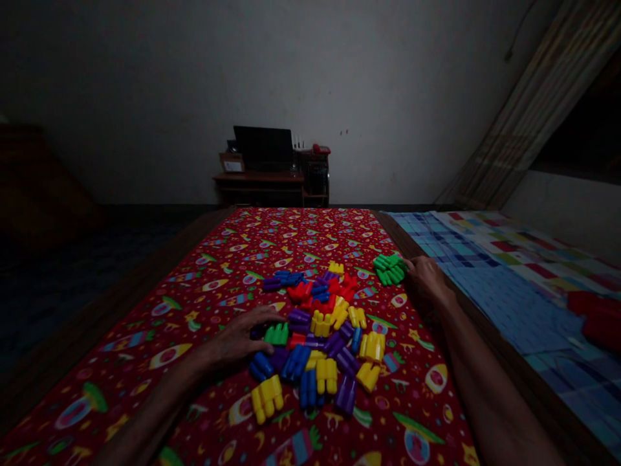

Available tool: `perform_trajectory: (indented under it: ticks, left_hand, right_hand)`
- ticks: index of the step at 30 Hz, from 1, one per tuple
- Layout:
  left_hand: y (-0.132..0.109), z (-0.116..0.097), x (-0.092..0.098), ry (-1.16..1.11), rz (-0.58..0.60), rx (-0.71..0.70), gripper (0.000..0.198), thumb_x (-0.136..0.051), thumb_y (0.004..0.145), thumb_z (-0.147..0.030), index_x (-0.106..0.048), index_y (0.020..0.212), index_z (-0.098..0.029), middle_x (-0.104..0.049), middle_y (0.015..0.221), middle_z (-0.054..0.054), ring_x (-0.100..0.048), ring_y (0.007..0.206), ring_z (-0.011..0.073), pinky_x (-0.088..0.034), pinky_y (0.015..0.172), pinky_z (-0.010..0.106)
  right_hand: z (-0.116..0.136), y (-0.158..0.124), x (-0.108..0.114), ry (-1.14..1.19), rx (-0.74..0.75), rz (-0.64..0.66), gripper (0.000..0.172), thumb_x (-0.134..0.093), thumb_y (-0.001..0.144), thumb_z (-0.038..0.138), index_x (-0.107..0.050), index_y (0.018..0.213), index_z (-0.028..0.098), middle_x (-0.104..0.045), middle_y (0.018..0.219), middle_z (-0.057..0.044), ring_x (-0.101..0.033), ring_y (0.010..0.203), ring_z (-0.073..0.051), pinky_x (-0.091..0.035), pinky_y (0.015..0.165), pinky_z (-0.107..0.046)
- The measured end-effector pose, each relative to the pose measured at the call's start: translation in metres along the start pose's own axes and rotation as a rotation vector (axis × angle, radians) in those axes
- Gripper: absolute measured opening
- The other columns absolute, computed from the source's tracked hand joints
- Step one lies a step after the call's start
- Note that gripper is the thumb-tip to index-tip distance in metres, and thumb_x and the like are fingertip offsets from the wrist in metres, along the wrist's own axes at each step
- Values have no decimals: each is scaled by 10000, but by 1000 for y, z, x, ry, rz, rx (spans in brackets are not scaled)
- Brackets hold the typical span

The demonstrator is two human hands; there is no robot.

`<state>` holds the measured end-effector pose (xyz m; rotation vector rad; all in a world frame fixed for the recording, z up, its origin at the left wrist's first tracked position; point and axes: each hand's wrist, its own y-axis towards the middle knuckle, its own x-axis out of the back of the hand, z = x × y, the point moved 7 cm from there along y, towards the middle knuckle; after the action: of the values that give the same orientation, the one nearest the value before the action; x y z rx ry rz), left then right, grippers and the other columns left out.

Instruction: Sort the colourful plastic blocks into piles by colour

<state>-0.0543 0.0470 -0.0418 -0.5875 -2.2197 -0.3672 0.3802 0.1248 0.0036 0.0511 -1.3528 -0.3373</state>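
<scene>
Plastic toy building blocks in several colours lie in a loose pile on a red patterned cloth. My left hand reaches in at the pile's left side, thumb and fingers apart around a green block; whether they touch it is unclear. Beside that hand are a blue block and purple ones. A yellow block lies nearer to me. Off to the right, several green blocks form a separate group. My right hand has its curled fingers at this group's right edge, closed on a green block there, its fingertips partly hidden.
Red blocks and more yellow blocks make up the pile. A blue checked cloth spreads to the right. Against the far wall stands a small desk with a dark monitor. A curtain hangs at the right.
</scene>
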Motion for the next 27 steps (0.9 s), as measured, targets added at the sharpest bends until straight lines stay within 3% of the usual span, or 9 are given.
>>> perform_trajectory:
  ticks: [5,9,12,14,16,18,22,25,27]
  left_hand:
    - [-2,-7,5,21,-90,11,413,-763,649,-390,-737,1048,-291,-680,1197,64,-605,1151,312,-488,988,441]
    - [0,-7,12,-137,-300,39,410,-725,685,-426,-708,1039,-221,-714,1069,82,-668,1010,281,-544,898,405]
    - [2,-5,13,-274,-410,101,477,-720,688,-474,-658,1072,-199,-719,1045,90,-684,957,272,-565,844,400]
    - [3,-9,13,-338,-448,114,501,-734,670,-494,-632,1059,-196,-722,1023,89,-690,940,268,-572,831,400]
    - [3,-16,11,-410,-464,114,516,-737,665,-505,-603,1056,-195,-722,1003,89,-692,942,269,-579,819,400]
    - [3,-25,7,-483,-456,121,528,-725,682,-512,-569,1079,-202,-722,992,85,-694,953,272,-589,791,396]
    - [3,-38,-2,-524,-395,109,466,-681,740,-519,-549,1068,-215,-719,997,78,-694,970,268,-597,766,372]
    - [3,-37,-2,-465,-379,72,424,-588,820,-544,-557,1067,-201,-706,1051,101,-679,1015,268,-580,822,380]
    - [2,-30,0,-386,-396,75,423,-525,864,-549,-563,1096,-197,-686,1117,112,-663,1052,268,-559,872,394]
  right_hand:
    - [13,-1,26,58,1,-120,383,-425,943,302,-713,767,119,-688,777,-172,-640,732,-225,-387,631,-298]
    - [60,-9,33,169,174,-144,387,-425,957,307,-705,755,132,-687,730,-116,-620,665,-178,-390,618,-279]
    - [121,-36,20,292,395,-64,330,-470,951,359,-721,834,178,-715,779,-46,-629,676,-142,-439,651,-247]
    - [170,-70,17,538,697,-8,255,-514,934,325,-702,1041,192,-731,970,-76,-664,823,-175,-488,723,-278]
    - [207,-108,14,644,949,17,353,-553,919,326,-599,1250,211,-680,1164,-110,-638,1015,-204,-499,837,-331]
    - [229,-137,9,631,1104,47,424,-552,925,306,-521,1337,211,-647,1220,-124,-615,1067,-199,-496,862,-328]
    - [240,-152,0,475,1143,73,268,-502,941,225,-627,1174,179,-709,963,-94,-650,836,-173,-498,720,-271]
    - [221,-123,15,456,986,-4,232,-474,936,246,-678,1033,190,-707,905,-90,-646,798,-194,-507,712,-303]
    - [194,-91,34,490,802,-102,256,-457,932,287,-685,1024,214,-702,964,-89,-644,861,-211,-510,779,-331]
